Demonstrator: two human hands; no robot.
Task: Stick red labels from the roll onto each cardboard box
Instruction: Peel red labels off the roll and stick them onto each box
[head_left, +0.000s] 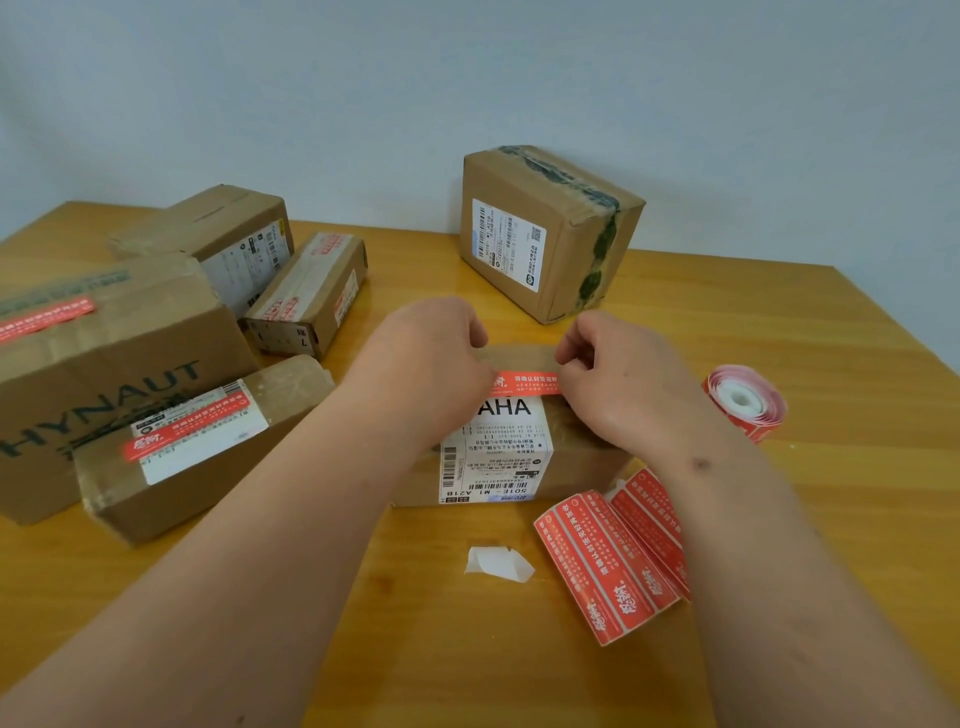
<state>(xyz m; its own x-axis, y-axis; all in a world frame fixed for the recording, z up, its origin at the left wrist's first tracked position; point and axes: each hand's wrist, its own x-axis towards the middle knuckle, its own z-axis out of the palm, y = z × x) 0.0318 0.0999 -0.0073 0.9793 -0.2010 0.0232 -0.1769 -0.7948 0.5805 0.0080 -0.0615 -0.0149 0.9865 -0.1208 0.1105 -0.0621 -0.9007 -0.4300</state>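
Head view shows both hands, left hand (441, 353) and right hand (618, 379), pinching a red label (527, 382) by its ends over the near box (519, 457); uneven lowering could wrinkle or skew it.

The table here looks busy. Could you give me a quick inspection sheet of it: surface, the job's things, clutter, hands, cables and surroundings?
Surface: wooden table, glossy, orange-brown.
Job's things: box in front with a red label being laid across its top; label roll to the right; loose strip of labels near the box; far box shows no red label; the big box, flat box and small box at left carry red labels; back-left box shows none from here.
Clutter: white scrap of backing paper.
Hands: left hand and right hand each pinch one end of the label.
Cables: nothing seen.
Surroundings: plain pale wall.
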